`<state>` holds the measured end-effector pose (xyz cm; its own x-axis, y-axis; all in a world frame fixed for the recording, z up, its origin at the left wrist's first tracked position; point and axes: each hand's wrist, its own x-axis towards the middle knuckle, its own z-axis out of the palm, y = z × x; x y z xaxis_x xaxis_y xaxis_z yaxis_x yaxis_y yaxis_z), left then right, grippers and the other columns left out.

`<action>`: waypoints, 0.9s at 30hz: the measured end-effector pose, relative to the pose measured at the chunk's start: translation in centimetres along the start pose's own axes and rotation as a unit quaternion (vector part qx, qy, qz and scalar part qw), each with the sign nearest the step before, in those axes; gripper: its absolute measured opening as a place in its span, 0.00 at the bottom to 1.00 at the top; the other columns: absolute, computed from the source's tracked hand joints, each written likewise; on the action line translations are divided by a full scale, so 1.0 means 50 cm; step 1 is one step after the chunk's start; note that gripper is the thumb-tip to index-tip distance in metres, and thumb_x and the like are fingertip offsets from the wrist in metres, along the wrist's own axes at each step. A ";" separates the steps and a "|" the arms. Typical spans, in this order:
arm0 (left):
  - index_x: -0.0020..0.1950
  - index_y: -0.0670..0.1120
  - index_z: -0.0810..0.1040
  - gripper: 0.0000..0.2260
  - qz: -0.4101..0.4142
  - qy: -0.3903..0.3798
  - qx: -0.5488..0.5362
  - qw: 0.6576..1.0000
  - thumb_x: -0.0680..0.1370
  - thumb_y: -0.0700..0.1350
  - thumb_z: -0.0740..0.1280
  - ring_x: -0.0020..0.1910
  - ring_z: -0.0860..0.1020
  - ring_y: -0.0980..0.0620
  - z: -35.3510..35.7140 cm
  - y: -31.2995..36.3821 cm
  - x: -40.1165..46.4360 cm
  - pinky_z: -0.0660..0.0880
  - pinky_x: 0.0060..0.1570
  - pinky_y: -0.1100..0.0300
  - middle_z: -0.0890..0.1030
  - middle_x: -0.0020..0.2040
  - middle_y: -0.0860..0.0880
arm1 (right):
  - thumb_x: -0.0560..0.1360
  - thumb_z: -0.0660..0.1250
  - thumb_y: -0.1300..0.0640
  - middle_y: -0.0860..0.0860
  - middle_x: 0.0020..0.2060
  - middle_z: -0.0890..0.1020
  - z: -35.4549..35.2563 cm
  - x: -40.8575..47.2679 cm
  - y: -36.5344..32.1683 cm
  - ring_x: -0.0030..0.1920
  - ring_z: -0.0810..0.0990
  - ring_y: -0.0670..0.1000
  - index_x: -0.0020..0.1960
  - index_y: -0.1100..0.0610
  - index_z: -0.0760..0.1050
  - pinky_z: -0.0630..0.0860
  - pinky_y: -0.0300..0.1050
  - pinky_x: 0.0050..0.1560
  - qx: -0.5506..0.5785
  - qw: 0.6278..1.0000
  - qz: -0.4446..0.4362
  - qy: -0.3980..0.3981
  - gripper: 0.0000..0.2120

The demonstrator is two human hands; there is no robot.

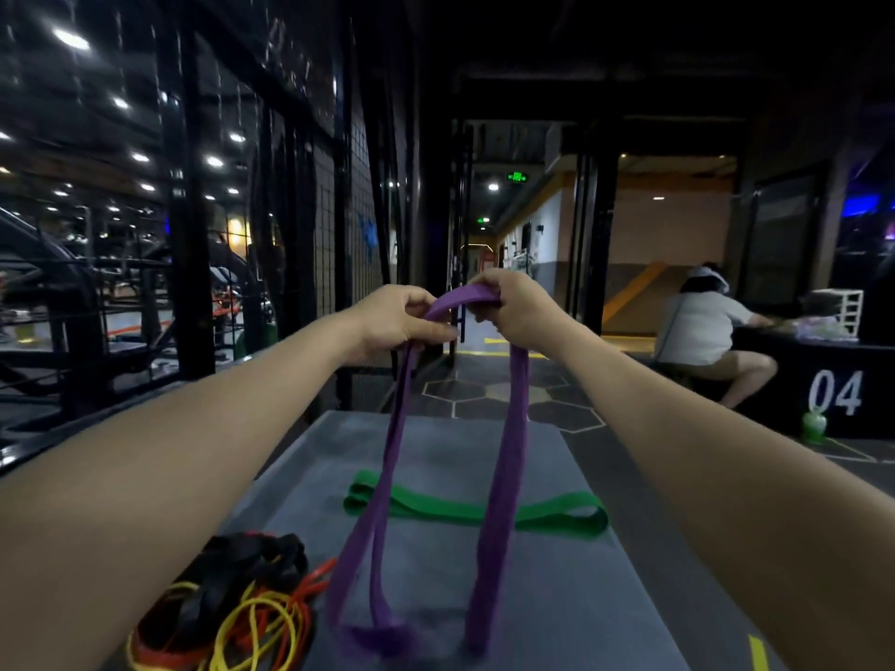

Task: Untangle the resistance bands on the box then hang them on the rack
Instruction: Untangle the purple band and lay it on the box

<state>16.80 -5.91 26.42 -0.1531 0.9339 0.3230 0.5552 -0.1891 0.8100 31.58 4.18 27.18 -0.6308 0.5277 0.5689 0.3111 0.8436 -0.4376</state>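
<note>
A purple resistance band hangs in long loops from both raised hands, its lower end reaching down to the grey box top. My left hand grips the band's left strands. My right hand grips its top bend, close beside the left hand. A green band lies flat across the box behind the purple one. At the box's near left corner sits a tangle of black, red and yellow bands. A black wire-grid rack stands at the left behind the box.
A person sits at the right beside a black box marked 04. A green kettlebell stands on the floor by it. A corridor with hexagon floor markings runs straight ahead. Black railings fill the left.
</note>
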 end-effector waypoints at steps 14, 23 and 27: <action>0.49 0.45 0.81 0.12 0.061 0.122 -0.089 0.987 0.67 0.46 0.73 0.36 0.80 0.56 -0.043 0.023 0.025 0.78 0.39 0.66 0.81 0.39 0.50 | 0.74 0.67 0.56 0.50 0.43 0.79 -0.006 0.023 -0.035 0.45 0.79 0.50 0.55 0.55 0.73 0.77 0.41 0.46 0.080 0.995 -0.040 -0.037 0.10; 0.47 0.46 0.82 0.10 0.035 0.095 -0.010 0.995 0.70 0.49 0.73 0.37 0.76 0.57 -0.025 0.015 0.030 0.74 0.42 0.65 0.78 0.38 0.53 | 0.78 0.62 0.60 0.53 0.43 0.78 -0.015 0.012 -0.019 0.48 0.79 0.57 0.53 0.54 0.73 0.78 0.50 0.50 0.015 0.997 -0.013 -0.070 0.06; 0.47 0.47 0.82 0.08 0.039 0.099 -0.017 0.994 0.71 0.48 0.71 0.37 0.74 0.58 -0.030 0.001 0.028 0.71 0.42 0.65 0.77 0.36 0.54 | 0.75 0.66 0.54 0.56 0.43 0.77 -0.009 0.003 -0.020 0.43 0.76 0.54 0.55 0.58 0.74 0.78 0.52 0.52 0.058 0.992 0.000 -0.109 0.11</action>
<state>15.39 -5.05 27.65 -0.2705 0.8383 0.4734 0.5444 -0.2724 0.7934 31.50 3.47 28.02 -0.7737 0.4826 0.4103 0.2347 0.8200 -0.5220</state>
